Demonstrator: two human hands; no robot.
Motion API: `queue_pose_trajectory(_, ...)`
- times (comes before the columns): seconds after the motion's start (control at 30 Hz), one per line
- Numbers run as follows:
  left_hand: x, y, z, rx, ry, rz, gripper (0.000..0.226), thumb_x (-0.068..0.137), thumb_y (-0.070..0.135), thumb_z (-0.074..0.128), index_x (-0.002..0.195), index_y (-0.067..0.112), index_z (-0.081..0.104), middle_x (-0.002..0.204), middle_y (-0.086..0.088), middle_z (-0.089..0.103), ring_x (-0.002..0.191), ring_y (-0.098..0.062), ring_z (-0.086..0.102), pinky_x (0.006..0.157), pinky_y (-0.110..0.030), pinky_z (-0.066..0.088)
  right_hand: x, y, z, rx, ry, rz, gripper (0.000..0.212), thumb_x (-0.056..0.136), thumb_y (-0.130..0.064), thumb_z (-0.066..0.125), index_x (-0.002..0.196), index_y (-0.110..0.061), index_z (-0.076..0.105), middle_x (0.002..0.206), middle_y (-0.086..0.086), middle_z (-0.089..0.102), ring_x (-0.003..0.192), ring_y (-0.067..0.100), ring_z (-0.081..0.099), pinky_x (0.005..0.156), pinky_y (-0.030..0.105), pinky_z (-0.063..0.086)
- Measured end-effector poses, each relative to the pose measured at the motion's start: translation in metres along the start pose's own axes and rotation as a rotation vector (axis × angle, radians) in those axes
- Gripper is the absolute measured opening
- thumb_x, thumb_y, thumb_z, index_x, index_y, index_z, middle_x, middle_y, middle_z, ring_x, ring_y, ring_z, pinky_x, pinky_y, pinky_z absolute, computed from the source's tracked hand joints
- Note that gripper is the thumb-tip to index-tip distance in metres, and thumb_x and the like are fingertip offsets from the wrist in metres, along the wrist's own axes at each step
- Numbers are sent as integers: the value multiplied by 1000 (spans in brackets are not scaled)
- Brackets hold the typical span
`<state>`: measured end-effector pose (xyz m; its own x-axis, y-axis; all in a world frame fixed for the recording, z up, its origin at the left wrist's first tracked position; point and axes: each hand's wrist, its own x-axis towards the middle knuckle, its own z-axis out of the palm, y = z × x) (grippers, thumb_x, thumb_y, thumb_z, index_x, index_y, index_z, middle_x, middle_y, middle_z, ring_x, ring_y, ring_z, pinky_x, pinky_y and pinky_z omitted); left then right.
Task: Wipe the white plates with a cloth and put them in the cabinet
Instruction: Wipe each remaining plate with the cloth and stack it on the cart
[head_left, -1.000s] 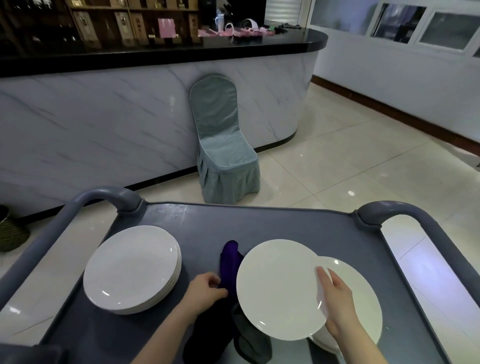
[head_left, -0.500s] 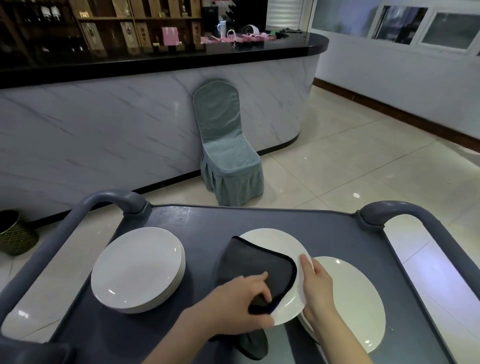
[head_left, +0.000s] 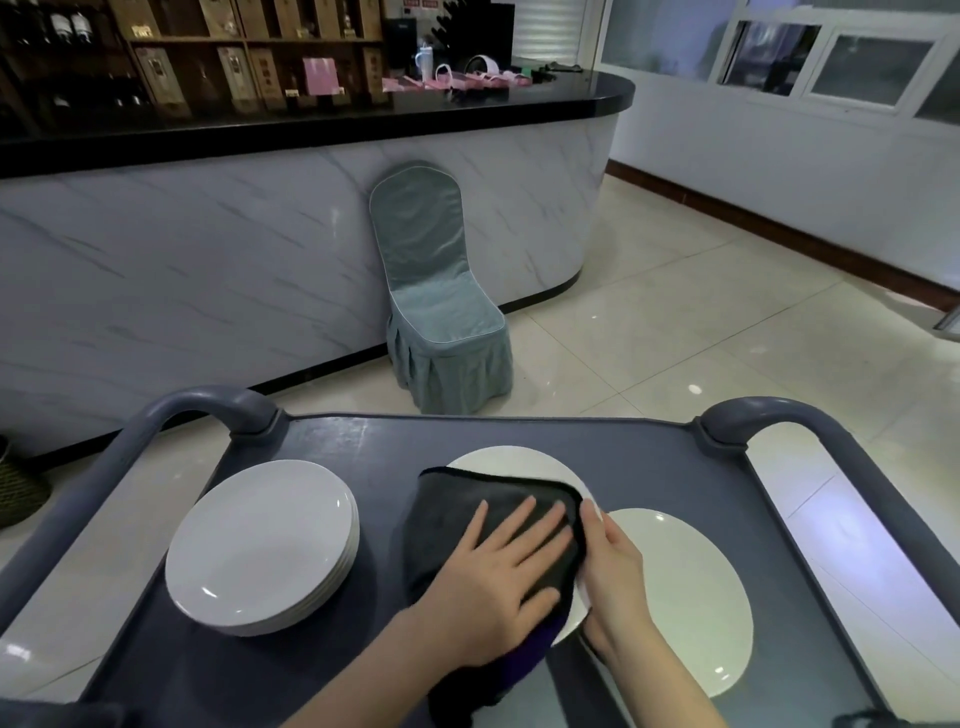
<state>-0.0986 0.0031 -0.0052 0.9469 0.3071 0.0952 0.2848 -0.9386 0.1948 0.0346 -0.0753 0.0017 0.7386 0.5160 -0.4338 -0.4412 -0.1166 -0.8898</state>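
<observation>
— What do we count here?
— One centre plate (head_left: 511, 460) under one cloth (head_left: 467, 501) on the cart (head_left: 649, 457). Our left hand (head_left: 498, 577) presses flat and our right hand (head_left: 615, 582) grips its rim. One stack (head_left: 265, 540) left, one right plate (head_left: 691, 597).

Single head-worn view, facing forward and down, close over cart (head_left: 363, 441), counter (head_left: 260, 234) beyond
</observation>
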Motion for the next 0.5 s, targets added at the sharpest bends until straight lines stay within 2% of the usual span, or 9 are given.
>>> queue_pose_trajectory(0.1, 26, -7, -7, -52, -21, -196, 62, 100, 51, 17, 154, 37, -9, 156, 23, -26, 145, -5, -24, 120, -46, -12, -6, -2, 9, 5, 4, -5, 34, 99, -42, 56, 93, -17, 77, 94, 3, 78, 95, 21, 72, 91, 40, 55)
queue_pose_trajectory(0.17, 28, -14, -10, -88, -1, -295, 66, 100, 51, 23, 152, 37, -15, 157, 22, -23, 147, -5, -21, 120, -41, -14, -3, -11, 6, 17, 61, -36, 33, 99, -40, 55, 88, -16, 74, 89, 4, 77, 86, 19, 71, 77, 34, 57)
queue_pose_trajectory(0.23, 15, -20, -11, -101, 19, -336, 67, 99, 50, 27, 151, 40, -14, 160, 20, -16, 148, -6, -18, 119, -37, -15, 2, -23, -1, 57, 112, -57, 31, 99, -39, 56, 82, -18, 71, 77, -3, 76, 73, 14, 70, 59, 25, 53)
queue_pose_trajectory(0.33, -9, -15, -5, -56, 27, -271, 62, 95, 51, 25, 152, 45, 2, 161, 19, -9, 149, -11, -15, 121, -48, -9, 5, -30, -8, 86, 172, -75, 32, 99, -40, 56, 81, -18, 69, 71, -8, 74, 72, 14, 70, 56, 25, 49)
queue_pose_trajectory(0.4, -15, 1, -2, -72, 18, -116, 61, 94, 49, 34, 153, 39, 22, 162, 16, 8, 151, -18, 2, 118, -57, 5, 2, -23, -6, 78, 176, -63, 35, 100, -41, 53, 82, -16, 69, 73, -5, 75, 70, 14, 70, 57, 25, 50)
queue_pose_trajectory(0.43, -14, 9, 0, -79, 34, -29, 59, 95, 47, 37, 152, 35, 28, 162, 14, 14, 151, -18, 9, 117, -57, 9, -1, -17, -3, 62, 165, -56, 38, 100, -42, 52, 83, -14, 70, 77, -1, 76, 72, 15, 70, 61, 26, 50)
queue_pose_trajectory(0.5, -4, 15, 1, -66, 40, 25, 57, 100, 45, 32, 154, 33, 22, 163, 14, 9, 151, -14, 6, 118, -52, 6, -9, -6, 6, 31, 119, -46, 39, 100, -41, 52, 86, -11, 74, 82, 3, 77, 80, 16, 70, 69, 31, 51)
